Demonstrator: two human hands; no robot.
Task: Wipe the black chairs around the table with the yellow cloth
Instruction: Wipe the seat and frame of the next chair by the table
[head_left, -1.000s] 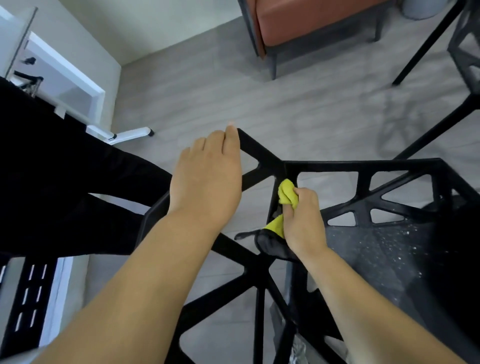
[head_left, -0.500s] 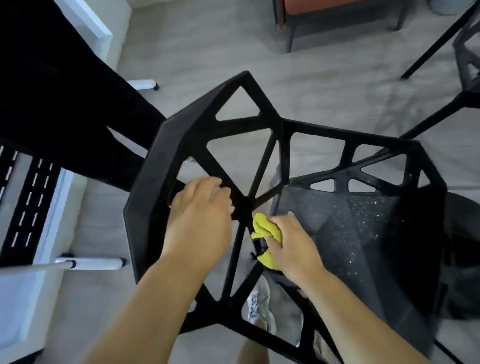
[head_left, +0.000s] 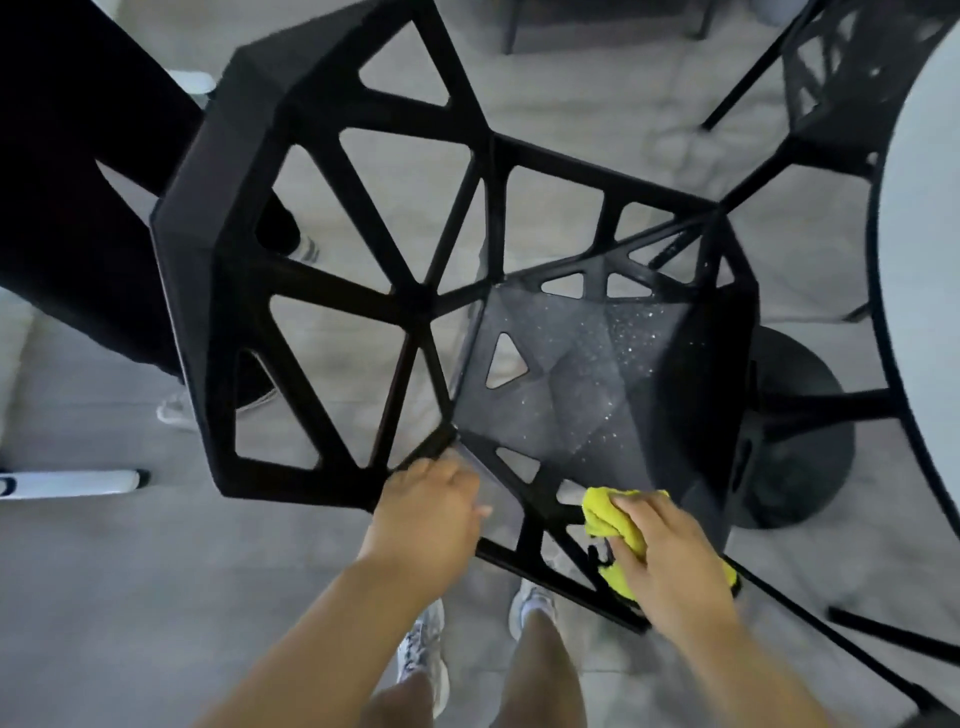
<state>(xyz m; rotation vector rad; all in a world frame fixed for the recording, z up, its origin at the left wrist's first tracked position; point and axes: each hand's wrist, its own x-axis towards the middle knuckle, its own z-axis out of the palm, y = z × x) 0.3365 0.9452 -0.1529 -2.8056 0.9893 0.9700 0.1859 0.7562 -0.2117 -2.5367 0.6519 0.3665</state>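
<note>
Black lattice-frame plastic chair (head_left: 571, 374) before you: your left hand (head_left: 426, 514) grips near frame strut; your right hand (head_left: 670, 561) clutches crumpled yellow cloth (head_left: 605, 517), pressing it on near-right strut.

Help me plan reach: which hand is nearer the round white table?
Right. The right hand, holding the yellow cloth on the black chair, is toward the table; the left hand grips the chair farther left.
</note>
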